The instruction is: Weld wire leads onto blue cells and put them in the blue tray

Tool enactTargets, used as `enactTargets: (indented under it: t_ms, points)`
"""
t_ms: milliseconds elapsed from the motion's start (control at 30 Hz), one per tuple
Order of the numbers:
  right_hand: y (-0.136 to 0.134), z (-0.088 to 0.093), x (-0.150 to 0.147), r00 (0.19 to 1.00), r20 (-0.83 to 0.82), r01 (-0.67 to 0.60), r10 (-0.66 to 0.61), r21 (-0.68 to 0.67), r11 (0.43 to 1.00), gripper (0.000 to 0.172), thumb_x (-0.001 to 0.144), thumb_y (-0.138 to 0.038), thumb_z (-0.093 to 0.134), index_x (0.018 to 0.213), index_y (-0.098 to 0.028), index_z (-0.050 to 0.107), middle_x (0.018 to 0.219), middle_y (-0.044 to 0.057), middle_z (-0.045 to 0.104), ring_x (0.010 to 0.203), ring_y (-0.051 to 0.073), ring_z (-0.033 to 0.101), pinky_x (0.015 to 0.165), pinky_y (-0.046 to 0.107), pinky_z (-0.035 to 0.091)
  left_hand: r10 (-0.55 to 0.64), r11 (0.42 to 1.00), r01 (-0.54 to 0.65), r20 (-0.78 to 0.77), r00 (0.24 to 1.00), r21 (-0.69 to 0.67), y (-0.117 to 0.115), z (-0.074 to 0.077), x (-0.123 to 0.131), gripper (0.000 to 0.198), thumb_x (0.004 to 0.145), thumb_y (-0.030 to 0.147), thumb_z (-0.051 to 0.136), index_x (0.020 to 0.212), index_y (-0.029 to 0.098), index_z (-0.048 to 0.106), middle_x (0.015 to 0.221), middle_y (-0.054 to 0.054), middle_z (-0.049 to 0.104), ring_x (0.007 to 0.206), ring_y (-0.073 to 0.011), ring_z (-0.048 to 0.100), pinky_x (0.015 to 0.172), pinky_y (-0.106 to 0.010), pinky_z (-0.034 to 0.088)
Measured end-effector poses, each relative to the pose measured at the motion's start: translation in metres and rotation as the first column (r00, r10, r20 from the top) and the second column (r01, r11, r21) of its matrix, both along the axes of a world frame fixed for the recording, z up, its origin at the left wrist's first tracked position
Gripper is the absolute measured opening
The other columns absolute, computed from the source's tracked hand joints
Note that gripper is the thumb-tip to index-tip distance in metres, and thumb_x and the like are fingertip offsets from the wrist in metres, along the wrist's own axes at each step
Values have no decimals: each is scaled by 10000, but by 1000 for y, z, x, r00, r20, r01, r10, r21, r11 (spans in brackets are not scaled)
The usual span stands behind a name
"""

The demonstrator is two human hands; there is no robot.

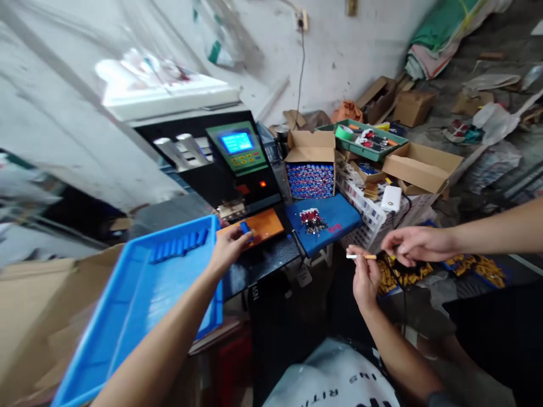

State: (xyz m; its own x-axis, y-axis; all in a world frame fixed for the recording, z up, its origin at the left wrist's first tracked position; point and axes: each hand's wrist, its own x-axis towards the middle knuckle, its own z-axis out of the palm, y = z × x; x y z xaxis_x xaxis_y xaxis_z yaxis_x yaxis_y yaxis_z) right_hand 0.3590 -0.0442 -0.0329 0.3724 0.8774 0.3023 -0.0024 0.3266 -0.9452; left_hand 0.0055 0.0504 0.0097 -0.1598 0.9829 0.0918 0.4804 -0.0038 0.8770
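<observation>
My left hand (228,247) reaches over the corner of a blue tray (127,316) and pinches a small blue cell (245,228) lying on the orange plate (263,224) of a black machine (220,175). A row of blue cells (180,246) lies at the tray's far end. My right hand (366,278) is raised lower right, fingers closed on a cigarette (360,256) held level. Another person's hand (413,244) comes in from the right, fingers close to the cigarette's tip.
The machine has a green panel with a lit blue screen (236,142). A blue pad (328,217) carries a pile of small red parts (313,219). Behind stand a carton of blue cells (310,180), a white basket (365,212), a green tray (365,140) and cardboard boxes (419,167).
</observation>
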Motion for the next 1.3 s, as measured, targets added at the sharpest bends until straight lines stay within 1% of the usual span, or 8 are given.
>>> enactTargets:
  t_ms: [133, 233, 367, 467, 533, 667, 933, 1300]
  points:
    - [0, -17, 4, 978, 207, 45, -34, -45, 998, 471, 956, -476, 528, 1089, -56, 696, 1146, 128, 573, 1089, 81, 576, 903, 141, 508, -112, 993, 106, 181, 977, 44, -13, 6, 27, 555, 738, 671, 727, 936, 159, 638, 780, -61, 621, 713, -277, 608, 625, -318, 470]
    - [11, -32, 4, 969, 248, 23, 3, -102, 994, 504, 954, -505, 514, 1083, -59, 710, 1071, 120, 602, 979, 64, 599, 826, 120, 503, -161, 987, 146, 299, 941, 73, -4, 5, 56, 535, 817, 651, 720, 938, 140, 618, 744, -57, 599, 648, -237, 579, 588, -291, 446]
    - [31, -46, 3, 979, 194, -29, 65, -183, 983, 544, 951, -536, 495, 1093, -54, 703, 1072, 120, 618, 962, 71, 616, 856, 132, 516, -147, 985, 88, 446, 883, 151, 41, 4, 96, 563, 789, 626, 782, 1004, 123, 650, 832, -77, 621, 629, -189, 553, 565, -259, 432]
    - [46, -51, 4, 981, 151, -84, 118, -214, 973, 575, 953, -547, 484, 1153, -42, 673, 872, 95, 616, 733, 38, 568, 680, 114, 482, -151, 982, 57, 566, 811, 180, 86, 5, 120, 649, 704, 524, 855, 1158, 119, 629, 948, -104, 643, 656, -183, 571, 565, -247, 441]
    - [56, -54, 6, 981, 122, -122, 150, -211, 970, 599, 960, -550, 469, 1179, -21, 645, 715, 59, 557, 607, 20, 491, 595, 106, 435, -153, 982, 47, 626, 764, 183, 114, 5, 130, 644, 647, 447, 882, 1133, 113, 623, 924, -110, 650, 662, -191, 585, 574, -249, 456]
    - [72, -62, 14, 976, 139, -140, 168, -189, 972, 599, 965, -540, 464, 1180, -1, 613, 668, 39, 511, 618, 17, 500, 621, 99, 453, -126, 980, -12, 664, 737, 199, 157, 8, 138, 524, 597, 375, 913, 946, 103, 633, 787, -88, 627, 634, -197, 592, 575, -256, 489]
    - [80, -87, 25, 985, 82, -122, 150, -276, 953, 708, 927, -630, 478, 1185, 17, 609, 689, 48, 512, 626, 27, 511, 617, 105, 464, 85, 970, -223, 726, 683, 96, 206, 21, 144, 291, 737, 147, 876, 823, 97, 603, 710, -61, 599, 611, -188, 620, 568, -239, 529]
    - [74, -119, 26, 978, -16, -202, 209, -323, 925, 728, 886, -670, 510, 1170, -12, 637, 663, 50, 497, 595, 59, 517, 576, 140, 472, 131, 941, -301, 658, 742, 153, 245, 21, 143, 342, 750, 261, 886, 754, 111, 578, 681, -98, 619, 660, -232, 655, 625, -289, 566]
